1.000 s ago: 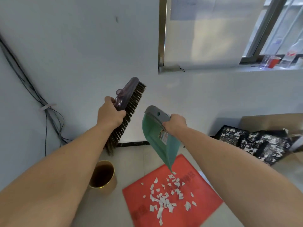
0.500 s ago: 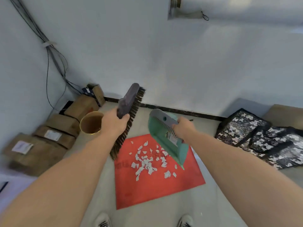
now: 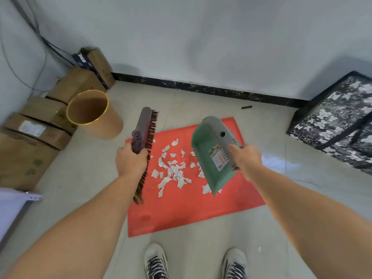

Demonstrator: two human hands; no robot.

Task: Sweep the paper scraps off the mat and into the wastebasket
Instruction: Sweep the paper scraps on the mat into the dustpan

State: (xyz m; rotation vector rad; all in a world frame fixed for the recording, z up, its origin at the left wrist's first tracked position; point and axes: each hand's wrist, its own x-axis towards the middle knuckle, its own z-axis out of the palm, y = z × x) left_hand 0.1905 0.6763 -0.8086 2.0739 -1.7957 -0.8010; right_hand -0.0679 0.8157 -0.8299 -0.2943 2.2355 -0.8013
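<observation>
Above the red mat, the left hand clutches a brush, the right hand a dustpan.

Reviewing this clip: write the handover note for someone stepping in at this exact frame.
Left hand: grip shut on the brush, held above the red mat.
Right hand: grip shut on the green dustpan, tilted, lip down, above the mat.
Paper scraps: scattered on the mat.
Wastebasket: far left, on the floor beside cardboard boxes.
Done: tools picked up.
Left: sweep scraps into dustpan, tip into wastebasket.
</observation>
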